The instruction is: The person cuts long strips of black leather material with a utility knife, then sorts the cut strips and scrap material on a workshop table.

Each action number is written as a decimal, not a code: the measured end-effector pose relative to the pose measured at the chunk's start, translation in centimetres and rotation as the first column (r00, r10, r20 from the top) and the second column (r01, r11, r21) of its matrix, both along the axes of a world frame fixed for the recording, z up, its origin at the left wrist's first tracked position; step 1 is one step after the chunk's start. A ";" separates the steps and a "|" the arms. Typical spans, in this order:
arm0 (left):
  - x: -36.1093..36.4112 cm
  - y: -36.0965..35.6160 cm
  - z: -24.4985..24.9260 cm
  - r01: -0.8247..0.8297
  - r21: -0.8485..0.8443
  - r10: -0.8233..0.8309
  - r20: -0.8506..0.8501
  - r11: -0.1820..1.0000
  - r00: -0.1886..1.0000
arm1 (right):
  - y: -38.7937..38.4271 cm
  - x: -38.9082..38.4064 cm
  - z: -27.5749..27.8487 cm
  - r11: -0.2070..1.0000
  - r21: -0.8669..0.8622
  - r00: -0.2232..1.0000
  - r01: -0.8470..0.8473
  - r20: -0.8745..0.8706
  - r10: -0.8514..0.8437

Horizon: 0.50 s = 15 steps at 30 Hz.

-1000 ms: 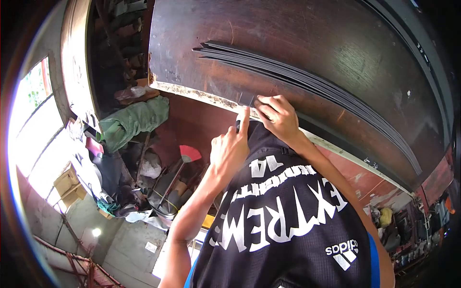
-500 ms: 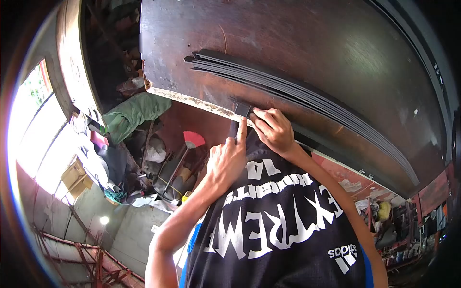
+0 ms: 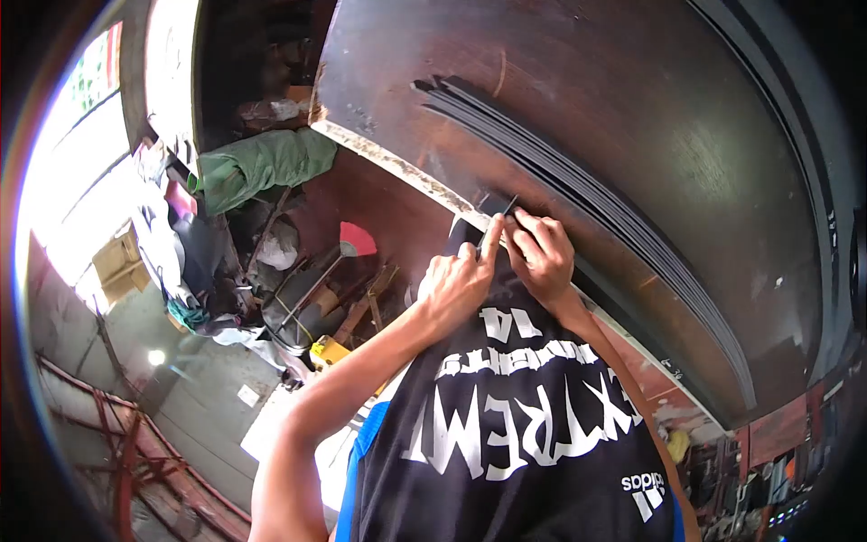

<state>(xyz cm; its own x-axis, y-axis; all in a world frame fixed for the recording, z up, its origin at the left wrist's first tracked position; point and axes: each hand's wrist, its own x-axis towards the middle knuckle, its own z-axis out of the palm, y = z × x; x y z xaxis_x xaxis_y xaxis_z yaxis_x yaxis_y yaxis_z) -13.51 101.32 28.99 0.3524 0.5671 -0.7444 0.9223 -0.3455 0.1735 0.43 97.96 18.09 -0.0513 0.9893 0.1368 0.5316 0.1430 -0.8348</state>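
A short dark strip (image 3: pixel 491 204) lies at the chipped near edge of the wooden tabletop, partly covered by my fingers. My left hand (image 3: pixel 456 287) is at that edge with its index finger stretched against the strip and the other fingers curled; what lies under them is hidden. Close beside it, my right hand (image 3: pixel 544 256) pinches the strip from the tabletop side. A thin dark edge sticks up at its fingertips. Just beyond both hands runs a bundle of long black strips (image 3: pixel 578 185), side by side on the tabletop (image 3: pixel 623 90).
Below the table's left side are a green cloth bundle (image 3: pixel 262 170), a red fan-shaped brush (image 3: pixel 358 239) and a yellow object (image 3: pixel 330 350). A cardboard box (image 3: pixel 122 266) sits farther left. Cluttered shelves stand at the lower right.
The view has turned, so the table edge slopes more steeply. The strip between my hands has tilted, and a thin edge now stands up. Both hands stay close together at the edge.
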 end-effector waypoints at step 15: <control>-2.0 -3.5 -2.4 -0.208 0.266 0.161 0.188 0.941 0.969 | -0.2 -0.5 -0.2 0.993 0.099 0.997 0.058 0.044 -0.063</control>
<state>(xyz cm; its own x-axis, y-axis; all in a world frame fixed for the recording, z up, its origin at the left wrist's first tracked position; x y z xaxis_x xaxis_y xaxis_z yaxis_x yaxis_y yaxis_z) -15.48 97.79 26.59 0.3234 0.8115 -0.4866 0.9421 -0.2281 0.2457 -0.03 97.74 17.93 -0.0006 0.9727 0.2321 0.5801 0.1894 -0.7922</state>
